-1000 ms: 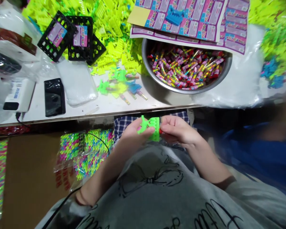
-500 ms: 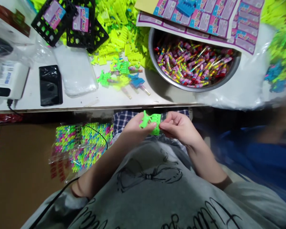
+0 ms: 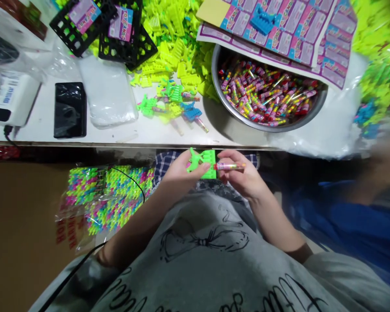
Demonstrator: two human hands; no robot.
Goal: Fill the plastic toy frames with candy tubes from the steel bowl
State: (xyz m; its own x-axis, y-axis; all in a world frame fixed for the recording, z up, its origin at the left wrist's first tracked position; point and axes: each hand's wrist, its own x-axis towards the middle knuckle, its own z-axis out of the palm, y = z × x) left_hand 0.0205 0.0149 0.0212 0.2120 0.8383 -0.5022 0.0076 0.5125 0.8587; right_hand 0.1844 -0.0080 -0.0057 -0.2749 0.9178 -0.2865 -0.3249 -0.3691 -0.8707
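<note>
On the near side of the metal bowl (image 3: 268, 128), the left hand (image 3: 179, 170) is pinching a green plastic toy (image 3: 209, 158) between closed thumb and fingers, while the right hand (image 3: 245, 178), fingers loosely curled, is holding a candy-filled tube (image 3: 229, 166), its red end at the toy's edge.

"From where does the one view look?"
"From the person's head, above the grey shirt (image 3: 198, 271), whose front fills the lower middle."
"And which way does it face?"
"Forward and steeply down, so the white tabletop (image 3: 159, 136) runs across the upper part, its front edge nearly level."
"How near is it?"
"Near enough to take in the left hand (image 3: 181, 169) and the right hand (image 3: 245, 178) together, close to the centre, between shirt and table edge."
</note>
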